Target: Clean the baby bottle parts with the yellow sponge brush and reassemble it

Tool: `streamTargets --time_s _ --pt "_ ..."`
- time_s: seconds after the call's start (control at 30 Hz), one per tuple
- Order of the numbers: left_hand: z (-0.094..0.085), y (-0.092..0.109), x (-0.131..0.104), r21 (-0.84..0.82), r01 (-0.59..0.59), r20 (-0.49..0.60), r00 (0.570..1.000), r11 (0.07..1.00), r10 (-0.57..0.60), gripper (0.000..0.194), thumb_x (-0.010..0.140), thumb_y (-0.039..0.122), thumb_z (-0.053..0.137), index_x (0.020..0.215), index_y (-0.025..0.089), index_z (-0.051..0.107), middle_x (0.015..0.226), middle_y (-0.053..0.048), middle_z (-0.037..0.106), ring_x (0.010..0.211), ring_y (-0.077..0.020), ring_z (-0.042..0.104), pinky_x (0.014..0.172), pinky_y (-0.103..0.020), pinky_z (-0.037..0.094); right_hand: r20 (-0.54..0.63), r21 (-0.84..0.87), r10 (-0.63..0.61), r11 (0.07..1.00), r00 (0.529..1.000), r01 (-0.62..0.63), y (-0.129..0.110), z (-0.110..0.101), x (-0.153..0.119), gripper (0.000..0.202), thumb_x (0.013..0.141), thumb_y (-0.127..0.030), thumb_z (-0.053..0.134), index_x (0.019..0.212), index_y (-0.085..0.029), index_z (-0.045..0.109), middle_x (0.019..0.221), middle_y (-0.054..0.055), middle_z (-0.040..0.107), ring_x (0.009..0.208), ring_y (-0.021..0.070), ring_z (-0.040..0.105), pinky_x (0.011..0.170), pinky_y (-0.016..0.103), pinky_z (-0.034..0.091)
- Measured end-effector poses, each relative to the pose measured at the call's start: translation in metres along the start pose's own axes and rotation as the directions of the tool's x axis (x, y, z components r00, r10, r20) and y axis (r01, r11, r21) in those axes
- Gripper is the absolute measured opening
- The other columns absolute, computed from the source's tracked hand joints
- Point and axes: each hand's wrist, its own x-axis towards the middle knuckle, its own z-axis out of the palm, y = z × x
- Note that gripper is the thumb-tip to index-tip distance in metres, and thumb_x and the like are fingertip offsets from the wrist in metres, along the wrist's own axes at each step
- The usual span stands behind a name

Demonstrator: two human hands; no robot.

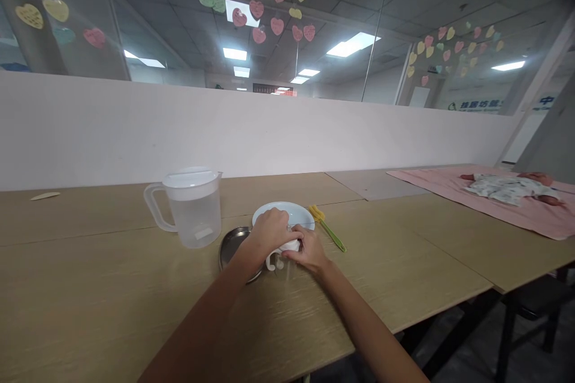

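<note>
Both hands meet over the table just in front of a white plate (294, 213). My left hand (269, 230) is closed over the top of a small white object (291, 245), covering part of it. From the right side, my right hand (309, 248) grips the same object with thumb and fingers. Below the hands, a white curved handle (271, 262) and a clear part show. A round metal dish (231, 245) lies under my left forearm. To the right of the plate rests a brush with yellow bristles and a green handle (333, 235).
A clear lidded pitcher (196, 212) stands to the left. A flat pale piece (45, 195) lies at the far left. On the right, a doll in patterned clothes (510, 188) lies on a pink cloth (440, 182). A white wall (269, 137) runs behind the table.
</note>
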Motion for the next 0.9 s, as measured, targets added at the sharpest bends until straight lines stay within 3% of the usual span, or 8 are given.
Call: streamTargets --time_s 0.13,0.23,0.3,0.37,0.6,0.9 --pt "0.001 0.001 0.002 0.023 -0.004 0.021 1.0 1.0 0.003 0.051 0.079 0.056 0.039 0.082 0.012 0.065 0.069 -0.012 0.063 0.067 -0.0241 0.059 0.053 -0.029 0.033 0.039 0.023 0.002 1.0 0.999 -0.003 -0.001 -0.005 0.002 0.06 0.063 -0.078 0.049 0.067 -0.019 0.054 0.059 0.0 0.055 0.054 0.0142 0.052 0.053 0.026 0.035" --pt "0.001 0.001 0.003 0.047 -0.001 0.02 1.0 0.999 0.0 0.05 0.079 0.056 0.042 0.081 0.012 0.066 0.067 -0.013 0.062 0.067 -0.0252 0.059 0.054 -0.029 0.034 0.089 0.069 0.041 0.997 0.995 -0.047 -0.003 -0.008 0.003 0.071 0.057 -0.075 0.059 0.1 -0.018 0.057 0.068 0.0 0.061 0.056 0.0153 0.055 0.053 0.026 0.038" --pt "0.002 0.001 0.004 0.061 0.002 0.022 1.0 0.998 -0.004 0.048 0.077 0.056 0.047 0.08 0.013 0.066 0.067 -0.013 0.062 0.067 -0.0256 0.06 0.055 -0.029 0.035 0.104 0.098 0.07 0.992 0.992 -0.08 -0.003 -0.009 0.003 0.091 0.054 -0.07 0.066 0.124 -0.016 0.043 0.071 0.0 0.062 0.054 0.0148 0.054 0.051 0.025 0.039" --pt "0.003 0.002 0.004 0.076 -0.006 0.016 1.0 0.997 0.005 0.047 0.077 0.057 0.049 0.078 0.013 0.066 0.067 -0.012 0.062 0.067 -0.0252 0.06 0.056 -0.029 0.035 0.1 0.135 0.09 0.985 0.991 -0.103 -0.002 -0.008 0.002 0.104 0.052 -0.064 0.072 0.134 -0.015 0.03 0.069 -0.002 0.061 0.052 0.0135 0.052 0.049 0.024 0.038" --pt "0.012 0.008 0.004 0.199 -0.062 0.006 0.998 0.978 0.062 0.051 0.083 0.056 0.04 0.075 0.013 0.067 0.066 -0.012 0.062 0.065 -0.0233 0.06 0.053 -0.029 0.035 0.086 0.232 0.181 0.953 0.98 -0.196 0.002 -0.004 -0.003 0.106 0.048 -0.047 0.081 0.136 -0.018 0.028 0.064 -0.005 0.059 0.053 0.0127 0.05 0.051 0.022 0.038" --pt "0.006 0.019 -0.014 0.161 -0.002 -0.003 1.0 0.987 0.002 0.033 0.086 0.034 0.039 0.094 0.012 0.063 0.081 -0.013 0.066 0.075 -0.0227 0.063 0.06 -0.028 0.04 0.077 0.231 0.11 0.965 0.991 -0.125 -0.002 -0.005 -0.004 0.07 0.066 -0.045 0.067 0.126 -0.019 0.04 0.059 -0.008 0.047 0.05 0.0095 0.043 0.049 0.019 0.035"
